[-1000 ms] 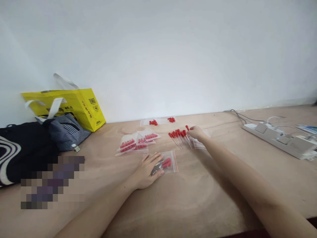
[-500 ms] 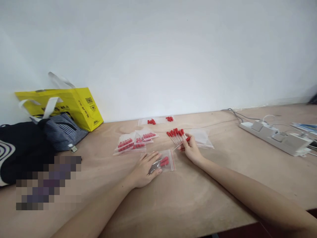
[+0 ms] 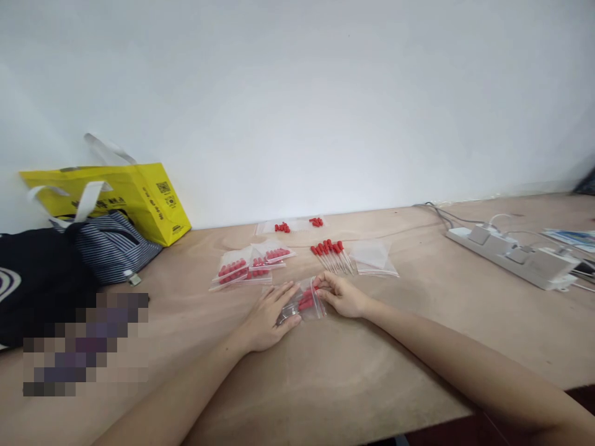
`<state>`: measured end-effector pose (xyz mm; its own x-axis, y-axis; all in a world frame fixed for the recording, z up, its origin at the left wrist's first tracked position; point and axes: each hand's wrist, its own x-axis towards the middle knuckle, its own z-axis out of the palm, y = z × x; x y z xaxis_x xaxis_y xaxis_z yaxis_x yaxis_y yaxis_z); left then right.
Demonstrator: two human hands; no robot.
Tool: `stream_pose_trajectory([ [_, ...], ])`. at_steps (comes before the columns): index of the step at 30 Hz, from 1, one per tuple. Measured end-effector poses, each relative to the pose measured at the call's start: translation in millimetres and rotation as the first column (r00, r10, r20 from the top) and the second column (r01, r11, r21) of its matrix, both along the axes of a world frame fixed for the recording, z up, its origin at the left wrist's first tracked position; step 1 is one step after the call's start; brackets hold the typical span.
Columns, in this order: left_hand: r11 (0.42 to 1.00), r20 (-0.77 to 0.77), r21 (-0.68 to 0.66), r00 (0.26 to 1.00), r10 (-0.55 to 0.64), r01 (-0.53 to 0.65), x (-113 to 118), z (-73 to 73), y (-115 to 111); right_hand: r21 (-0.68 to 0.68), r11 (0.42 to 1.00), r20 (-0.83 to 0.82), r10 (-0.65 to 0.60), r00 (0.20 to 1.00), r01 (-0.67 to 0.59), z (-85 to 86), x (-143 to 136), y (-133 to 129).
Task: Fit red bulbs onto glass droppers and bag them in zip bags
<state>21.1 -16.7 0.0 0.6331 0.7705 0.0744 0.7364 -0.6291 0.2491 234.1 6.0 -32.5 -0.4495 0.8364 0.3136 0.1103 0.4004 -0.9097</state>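
Observation:
My left hand (image 3: 272,317) lies with its fingers spread over a clear zip-lock bag (image 3: 320,308), pressing it to the table. Red-bulbed droppers (image 3: 305,304) show inside this bag. At the bag's red-edged mouth, the fingers of my right hand (image 3: 341,296) are pinched on the bulb end of a dropper (image 3: 317,287); its stem is inside the bag. Just beyond lies a fanned group of loose droppers (image 3: 331,253), red bulbs away from me and thin clear stems toward me. Flat zip-lock bags (image 3: 374,257) rest to their right.
Several bags with red-bulbed droppers (image 3: 233,271) overlap left of centre. Near the wall lies another clear bag with droppers (image 3: 282,228). A yellow bag (image 3: 158,204), a striped pouch (image 3: 121,244) and a black bag (image 3: 41,285) fill the left. A white power strip (image 3: 515,257) with cables stands right.
My right hand has moved left and toward me, carrying a dropper from beside the loose group into the bag's mouth. My left hand stays on the bag.

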Motion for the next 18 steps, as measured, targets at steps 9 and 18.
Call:
stream_pose_trajectory([
  [9,1.0,-0.011,-0.006,1.0,0.015,-0.015,0,0.3,-1,0.397,0.901,0.409,-0.344,0.845,0.175,9.2,3,-8],
  [18,1.0,-0.046,-0.006,0.999,0.005,-0.005,1,0.7,-1,0.511,0.825,0.313,-0.44,0.842,0.241,-0.5,-3,-2],
])
